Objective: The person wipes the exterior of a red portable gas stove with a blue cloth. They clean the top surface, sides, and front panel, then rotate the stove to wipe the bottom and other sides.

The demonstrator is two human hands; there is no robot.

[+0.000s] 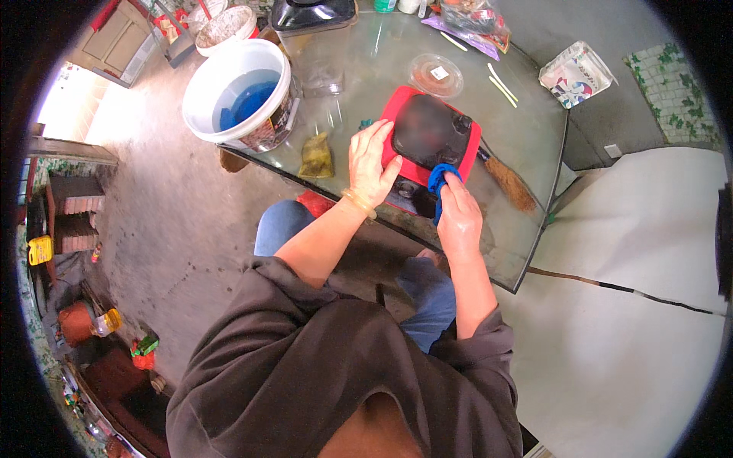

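Note:
A red and black appliance (424, 134) with a glossy dark top, partly blurred, lies on the glass-topped table (366, 68). My left hand (372, 163) rests on its left red edge, fingers spread and thumb on the rim; a pale bangle circles that wrist. In my right hand (458, 212) is a bunched blue cloth (440, 182), pressed to the appliance's near right edge. The underside of the cloth is hidden. Right of the appliance lies a brush with brown bristles (509, 182). A yellow-green sponge or cloth (316, 156) lies left of my left hand.
A white bucket (194, 106) holding bluish water and something blue stands at the table's left edge. Behind are a clear container (318, 63), a round plastic lid (436, 75), and plastic bags (472, 26). A white appliance or cabinet (624, 229) stands to the right.

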